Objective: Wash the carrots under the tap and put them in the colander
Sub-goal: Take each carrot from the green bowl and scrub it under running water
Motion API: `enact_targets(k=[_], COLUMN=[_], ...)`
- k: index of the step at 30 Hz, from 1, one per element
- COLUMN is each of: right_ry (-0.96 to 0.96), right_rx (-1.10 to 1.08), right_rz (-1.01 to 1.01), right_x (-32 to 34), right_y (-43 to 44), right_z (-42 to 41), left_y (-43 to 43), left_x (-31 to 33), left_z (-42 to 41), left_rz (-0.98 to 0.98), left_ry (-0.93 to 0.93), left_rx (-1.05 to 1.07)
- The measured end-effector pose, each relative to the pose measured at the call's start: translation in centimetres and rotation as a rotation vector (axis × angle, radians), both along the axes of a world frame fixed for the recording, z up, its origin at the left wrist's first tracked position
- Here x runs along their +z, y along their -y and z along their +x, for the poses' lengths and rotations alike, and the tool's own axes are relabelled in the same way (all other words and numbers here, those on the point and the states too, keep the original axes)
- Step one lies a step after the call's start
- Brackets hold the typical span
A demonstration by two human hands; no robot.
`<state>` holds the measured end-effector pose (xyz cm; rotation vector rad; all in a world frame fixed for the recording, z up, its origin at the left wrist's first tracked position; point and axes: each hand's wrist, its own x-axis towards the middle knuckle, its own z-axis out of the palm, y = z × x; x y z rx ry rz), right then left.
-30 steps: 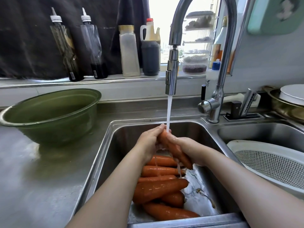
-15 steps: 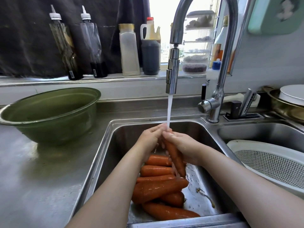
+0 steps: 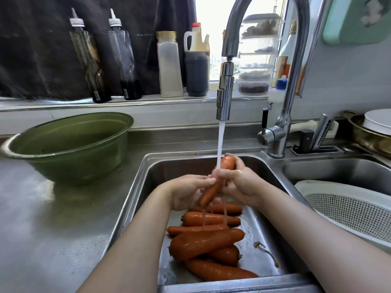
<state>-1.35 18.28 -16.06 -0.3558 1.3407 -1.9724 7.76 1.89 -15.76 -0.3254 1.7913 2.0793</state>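
Grip closed on one carrot (image 3: 211,190) from both sides: the left hand (image 3: 186,192) curls round its thin lower end, and the right hand (image 3: 241,186) wraps the thick top. Nearest, below the grip, a wet pile (image 3: 206,242) of carrots lies crosswise on the sink (image 3: 146,187) floor. The held carrot stands steep — thick end up and away, tip down toward the person. The colander (image 3: 349,212) sits to the right in the neighbouring basin, with no carrot showing in it — so the right hand looks nearer for the sideways carry over the divider. Farthest, the tap (image 3: 225,96) runs onto the carrot's upper part.
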Motion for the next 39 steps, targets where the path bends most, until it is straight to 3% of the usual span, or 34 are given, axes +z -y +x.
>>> enact_targets(k=[7,10,14,16,22,28,31,35,37,39], right_ry=[-0.285,-0.381,-0.371,-0.406,-0.365,-0.125,-0.274,-0.435,-0.434,-0.346], right_rx=[-0.125,-0.031,0.249,0.243,-0.08,0.087,0.088,-0.166,-0.228,-0.145], right_rz=[0.333,0.391,0.333,0.373,0.499,0.296,0.388,0.513,0.517,0.451], right_x=[-0.4,-0.4,-0.2,-0.2,-0.6,-0.7,-0.6,-0.4,-0.7,-0.7], right_y=[0.9,1.0,0.6,0.6,1.0,0.5,0.5,0.9,1.2,0.9], right_z=[0.4,0.5,1.0,1.2,0.3,0.1,0.3,0.1,-0.2,-0.6], left_y=[1.6,2.2,3.0,2.9,1.5,2.1,1.9,0.6,0.4,0.7], left_x=[-0.5,-0.5,-0.9,-0.9,-0.3,-0.2,-0.1,0.3,0.4,0.3], left_z=[0.0,0.2,0.2,0.0,0.1,0.4,0.4,0.0,-0.1,0.0], left_rz=[-0.167,-0.33,-0.7,-0.795,-0.725,-0.87,-0.946,-0.974,-0.983,-1.005], left_ry=[0.066,0.089,0.098,0.062,-0.082,-0.216,-0.299,-0.381,-0.399,-0.404], left_rx=[-0.035,0.001,0.076,0.064,-0.033,0.067,0.121,0.168,0.184,0.207])
